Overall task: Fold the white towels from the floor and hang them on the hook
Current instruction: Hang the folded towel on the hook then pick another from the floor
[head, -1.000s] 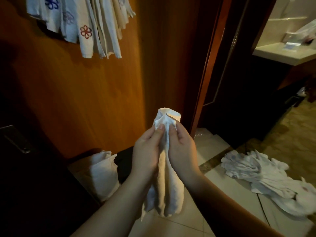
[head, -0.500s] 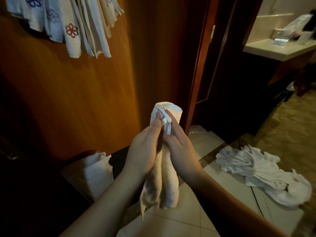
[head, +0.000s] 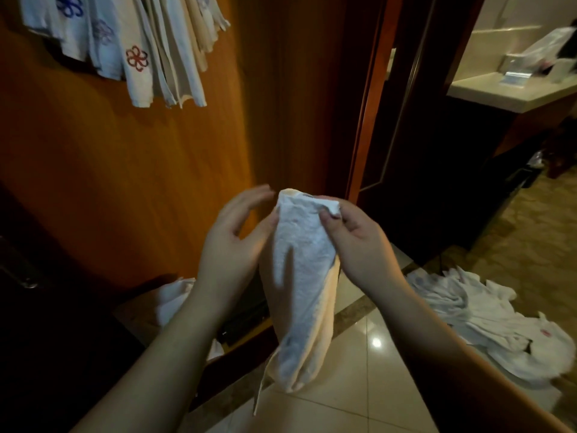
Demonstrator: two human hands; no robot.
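1 folded towel (head: 299, 276) hanging, right hand (head: 356, 242) pinching its top, left hand (head: 232, 242) spread beside it

The hook is hidden behind the hanging towels (head: 131, 48), whose tops the upper edge cuts off. The left hand's fingers (head: 249, 198) are motion-blurred. The floor pile (head: 487, 320) blurs at the right edge.
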